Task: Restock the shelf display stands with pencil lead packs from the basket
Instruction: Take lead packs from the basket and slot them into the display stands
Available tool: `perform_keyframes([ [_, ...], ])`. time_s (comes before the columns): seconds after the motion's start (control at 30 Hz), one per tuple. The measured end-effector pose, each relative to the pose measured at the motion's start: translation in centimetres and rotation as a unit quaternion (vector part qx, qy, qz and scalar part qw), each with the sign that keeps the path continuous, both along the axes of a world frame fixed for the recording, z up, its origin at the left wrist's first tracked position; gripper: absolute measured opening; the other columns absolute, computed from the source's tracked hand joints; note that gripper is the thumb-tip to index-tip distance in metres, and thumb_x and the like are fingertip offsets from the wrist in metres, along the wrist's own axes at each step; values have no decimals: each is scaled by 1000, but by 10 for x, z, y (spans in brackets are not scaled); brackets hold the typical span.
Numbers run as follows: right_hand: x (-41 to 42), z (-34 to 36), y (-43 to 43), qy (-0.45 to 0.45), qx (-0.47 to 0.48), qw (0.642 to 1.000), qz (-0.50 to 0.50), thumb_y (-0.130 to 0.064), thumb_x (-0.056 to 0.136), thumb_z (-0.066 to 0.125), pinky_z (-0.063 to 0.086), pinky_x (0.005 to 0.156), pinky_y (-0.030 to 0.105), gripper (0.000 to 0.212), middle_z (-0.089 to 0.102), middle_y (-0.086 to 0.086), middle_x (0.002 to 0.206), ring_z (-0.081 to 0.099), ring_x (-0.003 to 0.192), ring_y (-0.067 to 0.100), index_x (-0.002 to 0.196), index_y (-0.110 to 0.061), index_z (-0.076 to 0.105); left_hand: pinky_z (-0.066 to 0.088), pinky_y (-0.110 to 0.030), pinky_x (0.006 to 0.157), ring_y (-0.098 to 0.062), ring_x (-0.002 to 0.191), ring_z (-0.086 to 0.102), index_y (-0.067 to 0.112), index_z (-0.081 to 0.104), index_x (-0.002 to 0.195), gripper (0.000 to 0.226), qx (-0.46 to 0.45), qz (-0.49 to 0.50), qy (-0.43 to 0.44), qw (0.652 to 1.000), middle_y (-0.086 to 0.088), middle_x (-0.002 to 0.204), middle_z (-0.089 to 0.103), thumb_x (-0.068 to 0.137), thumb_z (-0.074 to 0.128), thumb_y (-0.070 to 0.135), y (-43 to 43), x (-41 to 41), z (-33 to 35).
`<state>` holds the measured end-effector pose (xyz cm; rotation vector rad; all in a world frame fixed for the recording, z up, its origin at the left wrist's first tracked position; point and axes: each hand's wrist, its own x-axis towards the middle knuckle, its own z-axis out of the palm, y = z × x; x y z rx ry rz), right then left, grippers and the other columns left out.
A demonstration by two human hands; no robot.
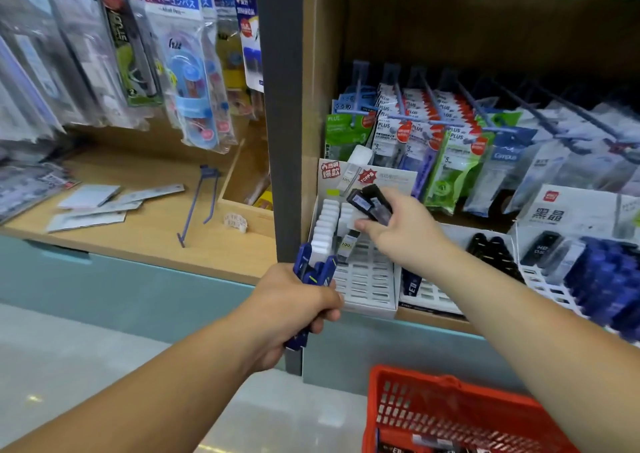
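At five o'clock, nearest you, is the red plastic mesh basket (426, 381). Your left hand (294, 308) is clamped round a bundle of slim dark-blue pencil lead packs (313, 272). Farther, at one o'clock from it, your right hand (398, 232) pinches two black rigid lead packs (369, 201) above the white slotted display stand (367, 279). They look light, stiff and slick, so grip the long edges.

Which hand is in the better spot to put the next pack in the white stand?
Right, probably. The right hand pinches dark packs directly over the slots of the white stand. The left hand grips a bunch of blue packs lower, by the stand's front corner.
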<state>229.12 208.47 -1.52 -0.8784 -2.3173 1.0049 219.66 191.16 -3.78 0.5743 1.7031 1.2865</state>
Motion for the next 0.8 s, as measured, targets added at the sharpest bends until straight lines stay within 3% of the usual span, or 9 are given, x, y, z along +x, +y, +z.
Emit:
perform_keyframes([
  [0.13,-8,-10,2,-50,40,998,0,-23,92,73,50,99,40,31,69,-7,110,64,107,19,120,-25,61,39,-22,49,-22,67,55,8,67,89,9,-2,5,-5,1000,-20,79,73,86,69,1,0,-2,-2],
  [0.23,-8,-5,1,-79,78,994,5,-26,92,72,52,98,44,30,70,-5,111,64,108,24,120,-27,61,54,-30,56,-19,63,62,10,65,98,4,11,-11,-36,999,-14,75,71,96,67,10,-2,-2,-2],
  [0.33,-8,-1,-1,-93,100,990,13,-28,91,70,53,94,48,28,71,-6,110,64,107,25,117,-30,60,63,-42,66,-18,57,57,12,63,105,13,15,-4,-72,997,-5,67,59,97,70,19,-5,-4,-2],
  [0.5,-8,-4,-3,-126,129,984,17,-36,87,68,56,87,48,30,69,-7,107,65,102,27,114,-38,54,39,-27,47,-16,50,44,17,61,101,11,29,0,-64,998,-4,67,52,96,71,18,-7,-4,0],
  [0.6,-6,-8,-7,-118,157,980,-2,-40,91,68,56,86,45,31,70,-10,111,64,106,25,120,-40,56,36,-26,46,-15,50,44,17,61,101,12,35,5,-67,997,-5,68,52,94,72,16,-7,-5,-1],
  [0.73,-2,-8,-10,-84,116,990,-6,-50,87,60,56,90,46,35,74,-10,107,66,106,21,121,-52,52,35,-25,46,-15,49,44,16,62,101,12,37,12,-65,997,-5,67,52,93,71,14,-6,-9,1],
  [0.8,2,-9,-10,-79,116,990,-13,-45,88,61,57,86,43,32,74,-9,100,67,99,19,120,-50,56,35,-25,46,-16,50,44,16,62,101,11,40,12,-64,997,-4,66,52,94,70,14,-5,-9,5],
])
